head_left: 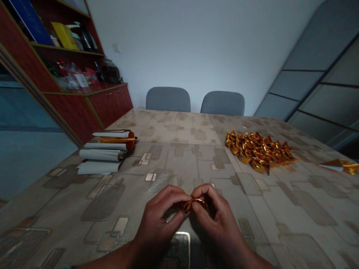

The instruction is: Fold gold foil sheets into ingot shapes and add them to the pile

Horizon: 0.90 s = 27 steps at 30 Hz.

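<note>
over the tabletop (pixel 185 164), the left hand (pixel 158 220) and right hand (pixel 220 220) pinch gold foil (pixel 195 204) between their fingertips (pixel 188 195) to steady it.

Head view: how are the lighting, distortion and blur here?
Head view: the wide lens bends the cabinet and table; the left hand and right hand fall dim and shadowed; the gold foil pile glints but stays sharp.
</note>
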Each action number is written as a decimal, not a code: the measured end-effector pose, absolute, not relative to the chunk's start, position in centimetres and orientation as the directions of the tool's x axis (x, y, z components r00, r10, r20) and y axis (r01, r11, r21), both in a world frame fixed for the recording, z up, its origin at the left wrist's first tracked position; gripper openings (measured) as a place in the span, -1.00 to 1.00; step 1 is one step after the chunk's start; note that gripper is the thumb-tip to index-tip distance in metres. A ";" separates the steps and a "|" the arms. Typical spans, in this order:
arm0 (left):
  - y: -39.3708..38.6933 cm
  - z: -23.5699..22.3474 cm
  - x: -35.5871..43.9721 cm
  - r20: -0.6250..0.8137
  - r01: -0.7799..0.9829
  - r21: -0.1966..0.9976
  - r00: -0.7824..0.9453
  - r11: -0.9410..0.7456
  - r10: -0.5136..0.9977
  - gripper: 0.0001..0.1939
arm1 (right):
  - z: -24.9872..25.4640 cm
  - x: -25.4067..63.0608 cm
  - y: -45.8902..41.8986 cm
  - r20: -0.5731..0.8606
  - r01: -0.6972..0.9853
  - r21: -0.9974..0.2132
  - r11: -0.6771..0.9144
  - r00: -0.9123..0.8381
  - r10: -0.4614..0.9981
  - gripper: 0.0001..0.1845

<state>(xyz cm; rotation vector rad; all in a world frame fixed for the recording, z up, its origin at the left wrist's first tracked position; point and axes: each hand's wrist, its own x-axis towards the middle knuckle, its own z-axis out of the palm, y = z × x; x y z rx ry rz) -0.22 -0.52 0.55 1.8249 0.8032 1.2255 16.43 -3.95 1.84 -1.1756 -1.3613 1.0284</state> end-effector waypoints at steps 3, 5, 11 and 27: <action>-0.2 0.5 -0.1 0.143 -0.156 0.983 0.324 -0.096 0.935 -0.88 | 2.2 16.9 -4.1 0.117 -0.077 -0.991 0.110 -0.089 0.989 -0.80; 0.1 0.4 -0.1 0.009 -0.280 0.955 0.361 0.099 0.933 -0.78 | 2.2 17.1 -4.2 0.122 -0.141 -0.984 0.104 -0.123 0.985 -0.76; 0.1 0.0 -0.4 -0.026 -0.350 0.918 0.412 0.185 0.911 -0.67 | 1.5 17.5 -4.1 0.179 0.021 -0.983 0.181 -0.074 0.981 -0.83; 0.0 -0.3 -0.5 -0.050 -0.234 0.958 0.426 0.164 0.903 -0.63 | 0.9 17.5 -3.7 0.145 -0.013 -0.989 0.144 -0.111 0.983 -0.87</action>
